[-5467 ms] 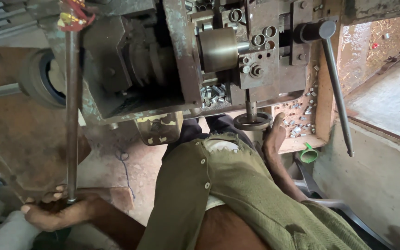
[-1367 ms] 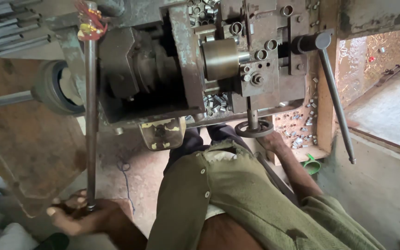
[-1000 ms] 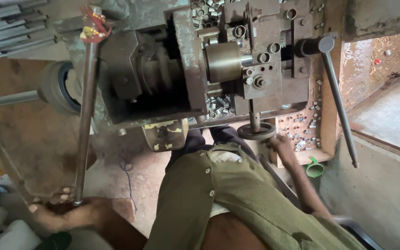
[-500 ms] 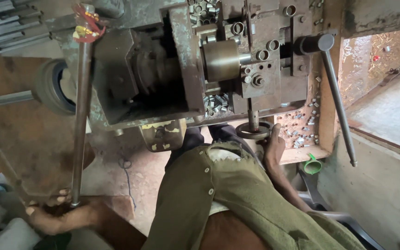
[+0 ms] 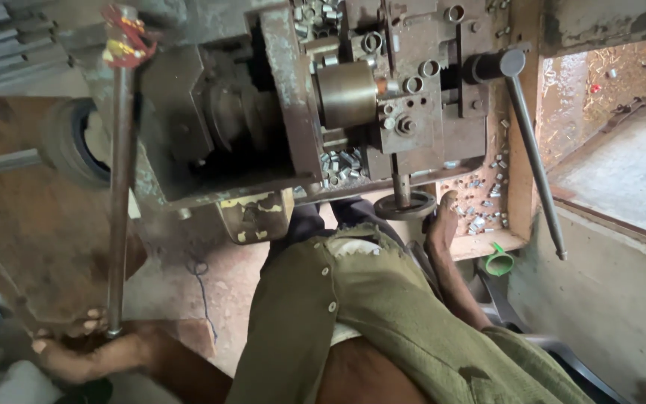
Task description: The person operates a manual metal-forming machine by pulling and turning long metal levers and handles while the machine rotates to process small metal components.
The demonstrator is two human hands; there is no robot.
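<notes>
My left hand [image 5: 84, 348] is at the bottom left, closed around the lower end of a long steel lever [image 5: 117, 194]. The lever rises almost upright to a red and yellow wrap [image 5: 125, 37] at its top, beside the worn metal machine [image 5: 278, 112]. My right hand [image 5: 441, 224] reaches up under the machine and holds the rim of a small round handwheel [image 5: 405, 206]. Above the handwheel sit a brass-coloured cylinder [image 5: 347, 93] and a block with bolts. My green shirt sleeve fills the lower middle.
Small cut metal pieces [image 5: 338, 163] lie in the machine's tray and on the wooden ledge [image 5: 480, 217]. A second long handle [image 5: 532, 150] hangs down at the right. A green cup [image 5: 499, 262] sits below the ledge, and a rubber wheel [image 5: 69, 142] stands at the left.
The lever's lower end has swung left with my left hand and now stands nearly upright. My right hand has stayed at the handwheel.
</notes>
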